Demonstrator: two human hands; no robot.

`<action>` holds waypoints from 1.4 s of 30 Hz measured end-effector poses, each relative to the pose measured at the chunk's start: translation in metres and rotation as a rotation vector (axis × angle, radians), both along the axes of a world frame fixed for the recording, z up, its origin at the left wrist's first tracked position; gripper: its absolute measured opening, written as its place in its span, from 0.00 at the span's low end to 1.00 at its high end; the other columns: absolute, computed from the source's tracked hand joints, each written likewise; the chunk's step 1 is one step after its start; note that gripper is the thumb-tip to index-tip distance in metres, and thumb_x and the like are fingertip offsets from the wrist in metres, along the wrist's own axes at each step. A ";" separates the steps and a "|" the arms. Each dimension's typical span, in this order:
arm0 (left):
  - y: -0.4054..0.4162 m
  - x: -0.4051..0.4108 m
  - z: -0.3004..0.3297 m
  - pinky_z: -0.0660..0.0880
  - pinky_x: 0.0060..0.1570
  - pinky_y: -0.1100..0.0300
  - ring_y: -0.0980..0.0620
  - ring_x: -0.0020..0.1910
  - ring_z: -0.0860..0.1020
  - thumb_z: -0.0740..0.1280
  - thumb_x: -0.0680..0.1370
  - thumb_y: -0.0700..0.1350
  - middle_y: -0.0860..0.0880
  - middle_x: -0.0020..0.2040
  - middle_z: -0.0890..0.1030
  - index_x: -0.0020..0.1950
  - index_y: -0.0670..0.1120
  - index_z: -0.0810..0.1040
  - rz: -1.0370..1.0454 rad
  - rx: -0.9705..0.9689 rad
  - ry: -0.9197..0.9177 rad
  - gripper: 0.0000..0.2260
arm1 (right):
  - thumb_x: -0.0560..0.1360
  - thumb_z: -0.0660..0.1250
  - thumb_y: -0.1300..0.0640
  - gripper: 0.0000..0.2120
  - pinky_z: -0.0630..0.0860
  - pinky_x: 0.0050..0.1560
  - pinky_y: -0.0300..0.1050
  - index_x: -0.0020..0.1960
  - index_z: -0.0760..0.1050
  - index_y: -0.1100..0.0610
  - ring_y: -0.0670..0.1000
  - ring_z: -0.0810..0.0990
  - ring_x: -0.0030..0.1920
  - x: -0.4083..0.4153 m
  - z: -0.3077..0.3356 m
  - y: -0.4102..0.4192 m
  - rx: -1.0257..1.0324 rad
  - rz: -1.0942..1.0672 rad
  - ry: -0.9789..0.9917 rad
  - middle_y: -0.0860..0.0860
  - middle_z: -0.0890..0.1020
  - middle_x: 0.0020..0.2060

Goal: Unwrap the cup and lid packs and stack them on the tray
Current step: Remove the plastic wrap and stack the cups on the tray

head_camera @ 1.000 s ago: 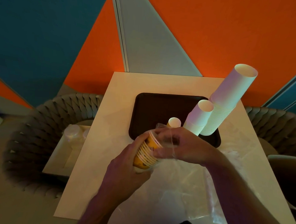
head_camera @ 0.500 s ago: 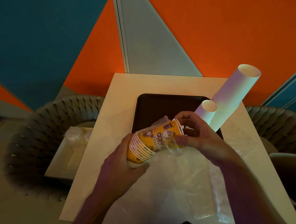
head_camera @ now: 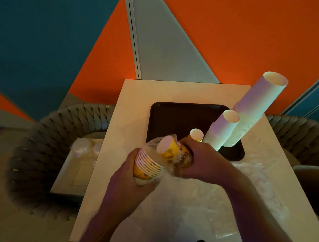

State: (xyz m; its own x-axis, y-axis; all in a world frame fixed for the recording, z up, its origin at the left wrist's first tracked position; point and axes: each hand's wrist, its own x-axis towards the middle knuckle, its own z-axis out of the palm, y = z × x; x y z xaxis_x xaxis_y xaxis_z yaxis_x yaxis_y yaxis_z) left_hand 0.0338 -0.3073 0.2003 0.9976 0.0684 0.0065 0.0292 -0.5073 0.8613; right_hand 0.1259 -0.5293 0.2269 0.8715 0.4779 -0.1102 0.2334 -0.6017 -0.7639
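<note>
I'm seeing both hands gripping yellow printed cups (head_camera: 173, 154) in clear wrap at frame centre, lying tilted, mouth lower left: left hand (head_camera: 133, 176) at the rims, right hand (head_camera: 202, 158) at the base.

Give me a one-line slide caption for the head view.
Both hands pull yellow cups from clear wrap beside the tray.

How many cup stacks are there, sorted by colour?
White cup stacks standing on the tray: 2, tall and short
Yellow printed cup stacks: 2, one on the tray, one held in both hands
Total: 4
</note>
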 end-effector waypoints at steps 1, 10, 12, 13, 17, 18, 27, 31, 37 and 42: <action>0.001 0.001 0.001 0.74 0.44 0.75 0.72 0.55 0.76 0.79 0.68 0.53 0.76 0.56 0.74 0.58 0.82 0.61 -0.001 -0.002 -0.003 0.35 | 0.64 0.83 0.47 0.27 0.78 0.44 0.34 0.58 0.74 0.45 0.37 0.81 0.48 -0.001 -0.004 0.003 0.006 0.019 -0.003 0.39 0.82 0.46; 0.018 0.006 0.007 0.77 0.45 0.72 0.69 0.55 0.77 0.75 0.64 0.61 0.72 0.56 0.76 0.62 0.70 0.66 0.055 -0.001 0.021 0.30 | 0.70 0.79 0.52 0.26 0.79 0.51 0.46 0.60 0.68 0.51 0.39 0.81 0.48 0.019 -0.049 -0.011 0.197 -0.283 0.022 0.46 0.81 0.49; 0.020 0.006 0.005 0.76 0.44 0.72 0.69 0.55 0.77 0.78 0.66 0.57 0.72 0.56 0.76 0.61 0.71 0.65 0.061 0.013 0.028 0.31 | 0.72 0.78 0.57 0.25 0.76 0.50 0.45 0.62 0.67 0.53 0.43 0.81 0.49 0.031 -0.049 -0.019 0.270 -0.381 -0.015 0.48 0.81 0.51; 0.021 0.005 0.003 0.76 0.44 0.73 0.69 0.54 0.77 0.79 0.67 0.54 0.72 0.56 0.76 0.61 0.72 0.65 0.061 0.020 0.033 0.31 | 0.72 0.78 0.57 0.26 0.75 0.50 0.45 0.63 0.67 0.52 0.45 0.81 0.51 0.038 -0.049 -0.023 0.288 -0.426 -0.038 0.49 0.80 0.52; 0.022 0.005 -0.001 0.76 0.42 0.73 0.69 0.54 0.77 0.80 0.68 0.52 0.73 0.55 0.75 0.59 0.75 0.64 0.057 0.032 0.045 0.32 | 0.70 0.79 0.57 0.29 0.76 0.51 0.47 0.66 0.69 0.53 0.50 0.79 0.55 0.056 -0.052 -0.026 0.280 -0.577 -0.152 0.50 0.77 0.57; 0.023 0.005 -0.001 0.76 0.42 0.73 0.70 0.54 0.77 0.80 0.68 0.52 0.73 0.55 0.75 0.59 0.77 0.64 0.056 0.037 0.044 0.33 | 0.70 0.80 0.57 0.30 0.75 0.52 0.47 0.66 0.69 0.54 0.50 0.78 0.55 0.059 -0.054 -0.024 0.267 -0.600 -0.172 0.51 0.76 0.58; 0.029 0.007 -0.003 0.76 0.47 0.69 0.69 0.53 0.78 0.80 0.67 0.52 0.71 0.55 0.77 0.60 0.74 0.65 0.069 0.016 0.075 0.33 | 0.70 0.79 0.59 0.35 0.78 0.51 0.52 0.69 0.65 0.44 0.52 0.77 0.55 0.070 -0.085 -0.021 0.125 -0.505 -0.262 0.49 0.77 0.56; 0.030 0.006 -0.003 0.76 0.46 0.69 0.69 0.54 0.78 0.80 0.67 0.52 0.72 0.56 0.77 0.60 0.76 0.64 0.056 0.014 0.079 0.33 | 0.72 0.78 0.60 0.29 0.73 0.48 0.48 0.67 0.70 0.49 0.52 0.75 0.52 0.072 -0.093 -0.022 0.015 -0.511 -0.257 0.48 0.75 0.53; 0.032 0.007 -0.002 0.75 0.47 0.70 0.69 0.54 0.78 0.80 0.67 0.52 0.72 0.55 0.77 0.59 0.80 0.63 0.058 0.021 0.058 0.35 | 0.73 0.75 0.63 0.26 0.71 0.52 0.46 0.69 0.74 0.52 0.50 0.74 0.54 0.079 -0.101 -0.027 -0.045 -0.459 -0.232 0.52 0.78 0.61; 0.032 0.008 -0.002 0.76 0.46 0.69 0.68 0.54 0.78 0.81 0.67 0.53 0.71 0.56 0.77 0.60 0.79 0.63 0.059 0.018 0.053 0.35 | 0.73 0.75 0.63 0.27 0.75 0.56 0.52 0.71 0.75 0.55 0.57 0.77 0.59 0.079 -0.109 -0.024 -0.115 -0.441 -0.213 0.55 0.77 0.63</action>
